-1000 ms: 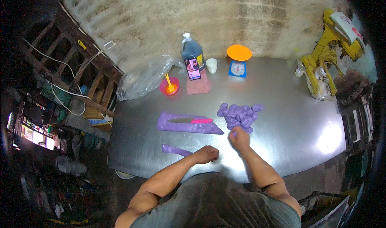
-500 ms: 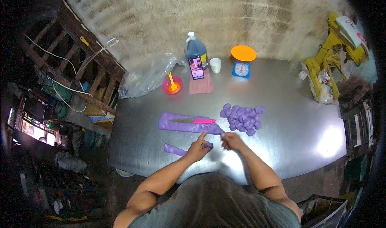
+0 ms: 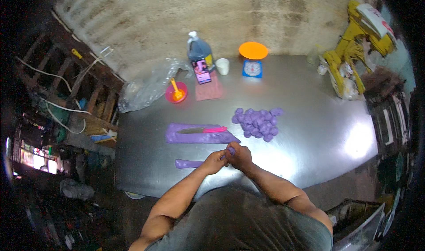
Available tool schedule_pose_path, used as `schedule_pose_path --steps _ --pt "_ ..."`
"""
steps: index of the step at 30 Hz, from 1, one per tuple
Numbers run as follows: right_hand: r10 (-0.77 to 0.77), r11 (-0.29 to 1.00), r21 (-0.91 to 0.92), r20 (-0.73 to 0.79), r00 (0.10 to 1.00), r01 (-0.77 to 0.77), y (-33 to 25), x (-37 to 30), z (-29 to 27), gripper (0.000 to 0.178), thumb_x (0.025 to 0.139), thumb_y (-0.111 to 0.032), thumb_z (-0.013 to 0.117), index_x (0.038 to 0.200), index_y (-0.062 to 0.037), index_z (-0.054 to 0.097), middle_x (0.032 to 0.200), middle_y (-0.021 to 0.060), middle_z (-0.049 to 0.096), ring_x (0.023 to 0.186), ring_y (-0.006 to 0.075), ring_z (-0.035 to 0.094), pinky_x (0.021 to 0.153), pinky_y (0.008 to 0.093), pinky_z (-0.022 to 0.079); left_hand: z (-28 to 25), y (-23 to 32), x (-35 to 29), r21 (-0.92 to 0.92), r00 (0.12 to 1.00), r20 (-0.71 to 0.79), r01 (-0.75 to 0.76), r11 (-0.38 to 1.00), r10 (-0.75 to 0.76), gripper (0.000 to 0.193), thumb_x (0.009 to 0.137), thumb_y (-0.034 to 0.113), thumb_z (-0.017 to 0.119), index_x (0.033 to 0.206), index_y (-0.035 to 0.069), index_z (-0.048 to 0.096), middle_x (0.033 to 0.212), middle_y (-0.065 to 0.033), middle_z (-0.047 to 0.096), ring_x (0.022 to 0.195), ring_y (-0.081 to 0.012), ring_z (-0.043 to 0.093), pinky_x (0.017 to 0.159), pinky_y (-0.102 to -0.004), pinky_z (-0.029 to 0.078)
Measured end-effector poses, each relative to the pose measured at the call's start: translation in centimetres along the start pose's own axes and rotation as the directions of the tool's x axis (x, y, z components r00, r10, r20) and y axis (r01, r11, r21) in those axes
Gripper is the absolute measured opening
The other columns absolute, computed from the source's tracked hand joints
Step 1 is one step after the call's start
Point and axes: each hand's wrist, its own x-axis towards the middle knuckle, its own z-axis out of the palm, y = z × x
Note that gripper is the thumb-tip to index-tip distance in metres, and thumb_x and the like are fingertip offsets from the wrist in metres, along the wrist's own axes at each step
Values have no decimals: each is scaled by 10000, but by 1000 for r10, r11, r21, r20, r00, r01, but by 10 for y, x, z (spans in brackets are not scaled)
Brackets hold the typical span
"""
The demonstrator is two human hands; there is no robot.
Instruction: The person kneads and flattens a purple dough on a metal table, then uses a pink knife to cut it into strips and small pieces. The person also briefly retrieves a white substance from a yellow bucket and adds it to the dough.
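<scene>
Left hand (image 3: 214,161) and right hand (image 3: 239,156), pressed together and closed on the end of a purple dough rope (image 3: 191,163), just below the flat dough slab (image 3: 199,135) bearing a pink-handled knife (image 3: 204,130).

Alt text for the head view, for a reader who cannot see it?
Both hands, left hand and right hand, meet over the end of a thin purple dough rope on a steel table. Beyond lie a purple dough slab bearing a pink-handled knife, and a pile of purple dough balls.
</scene>
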Motion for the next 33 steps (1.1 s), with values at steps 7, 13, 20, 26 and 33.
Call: schedule_pose_path --steps 7,13,20,26,33 --pt "83 986 -112 -320 944 -125 73 -4 -24 244 857 -232 767 993 -78 635 786 200 707 751 426 714 672 458 562 40 7 14 246 667 466 -729 639 581 258 1007 236 510 875 30 593 807 -150 615 730 -269 581 723 -411 481" --pt "-84 977 -205 -596 798 -50 34 25 -105 472 818 -367 826 1139 -56 674 941 190 721 798 399 693 765 480 560 28 -1 16 433 873 -76 -407 804 483 185 795 174 710 921 74 619 936 -135 639 958 -339 606 818 -477 488" --pt "303 908 106 501 810 -405 53 15 -55 449 973 -553 656 972 -106 698 769 26 661 630 128 615 575 318 525 22 23 -7 73 979 -164 -108 991 119 638 760 123 800 1351 78 562 1135 -148 670 1103 -362 637 1011 -467 496" --pt "164 776 418 590 790 -473 25 -9 -19 202 950 -256 671 1073 -102 629 830 41 705 658 169 682 564 311 544 38 9 1 347 915 -221 -251 904 338 789 824 193 848 1484 62 435 1265 -172 665 1154 -320 664 1022 -438 523" --pt "99 993 -78 211 972 -85 -16 3 -43 367 930 -443 670 990 -81 668 903 202 733 886 445 704 760 512 561 24 14 -6 -51 990 -98 -109 993 104 281 1065 328 571 1087 52 619 862 -32 640 733 -139 569 650 -319 497"
